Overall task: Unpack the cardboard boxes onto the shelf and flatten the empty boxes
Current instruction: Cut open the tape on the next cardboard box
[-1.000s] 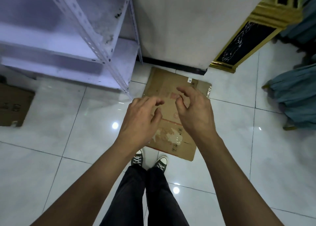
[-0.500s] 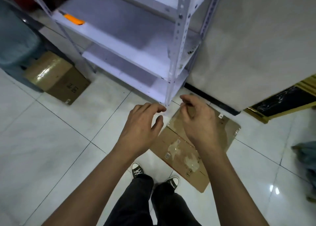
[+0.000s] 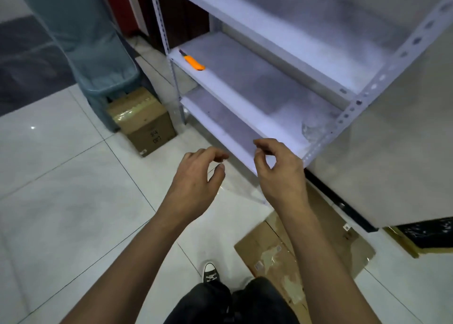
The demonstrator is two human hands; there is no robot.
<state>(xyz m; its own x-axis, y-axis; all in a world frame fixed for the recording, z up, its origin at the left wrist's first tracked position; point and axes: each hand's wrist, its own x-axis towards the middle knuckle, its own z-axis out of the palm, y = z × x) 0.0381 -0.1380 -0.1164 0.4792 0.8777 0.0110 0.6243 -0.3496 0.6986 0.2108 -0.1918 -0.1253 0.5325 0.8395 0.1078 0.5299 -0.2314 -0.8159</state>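
Head view: sealed brown cardboard box point(image 3: 143, 121) on tiled floor beside white metal shelf point(image 3: 245, 83), ahead and leftward of both hands. Left hand point(image 3: 196, 181) nearer; right hand point(image 3: 279, 174) likewise loosely curled, holding nothing.

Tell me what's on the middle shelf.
An orange knife lies near the left front corner of the middle shelf. The shelf's back right part is hidden under the shelf above.

Both hands, left hand point(image 3: 196, 176) and right hand point(image 3: 279, 174), hover loosely curled, holding nothing, before the shelf point(image 3: 245, 117). Flattened box point(image 3: 269, 245) right of shelf's base; sealed box point(image 3: 144, 122) left; orange knife point(image 3: 194, 62) on it.
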